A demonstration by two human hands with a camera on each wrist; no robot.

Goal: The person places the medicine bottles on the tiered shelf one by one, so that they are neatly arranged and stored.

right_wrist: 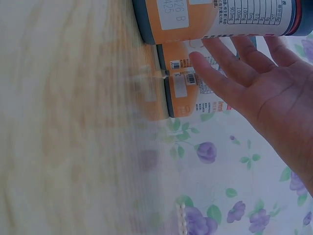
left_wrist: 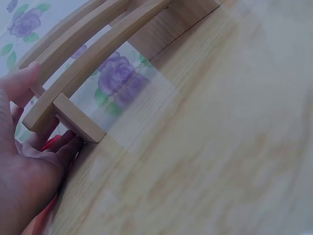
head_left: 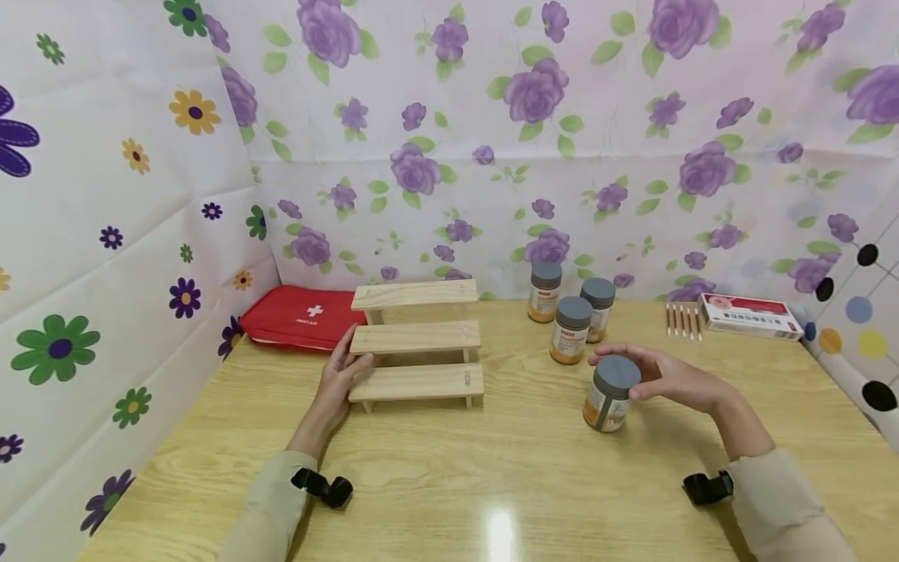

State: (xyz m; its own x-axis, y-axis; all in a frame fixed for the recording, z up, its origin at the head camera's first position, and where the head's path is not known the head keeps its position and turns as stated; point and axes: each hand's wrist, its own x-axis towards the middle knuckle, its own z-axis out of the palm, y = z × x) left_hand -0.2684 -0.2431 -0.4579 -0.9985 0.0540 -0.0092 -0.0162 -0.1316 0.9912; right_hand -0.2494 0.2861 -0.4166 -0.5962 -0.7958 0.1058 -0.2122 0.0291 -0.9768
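A three-tier wooden display stand (head_left: 416, 338) sits left of the middle of the table. My left hand (head_left: 339, 381) grips its left end; in the left wrist view the thumb lies by an upper step and the other fingers curl in under the lowest one. The right hand (head_left: 663, 376) holds a grey-lidded jar (head_left: 607, 406) with an orange and white label, upright, thumb at the near side and fingers behind. In the right wrist view that jar (right_wrist: 188, 19) hides some fingertips, and the thumb is out of sight. Behind it stand three similar jars (head_left: 570, 341).
A red first aid pouch (head_left: 302, 316) lies behind the left hand, beside the stand. At the back right are several brown cotton swabs (head_left: 683, 320) with white tips and a white and red box (head_left: 750, 316). Flowered cloth (head_left: 449, 156) hangs along the table's back and left side.
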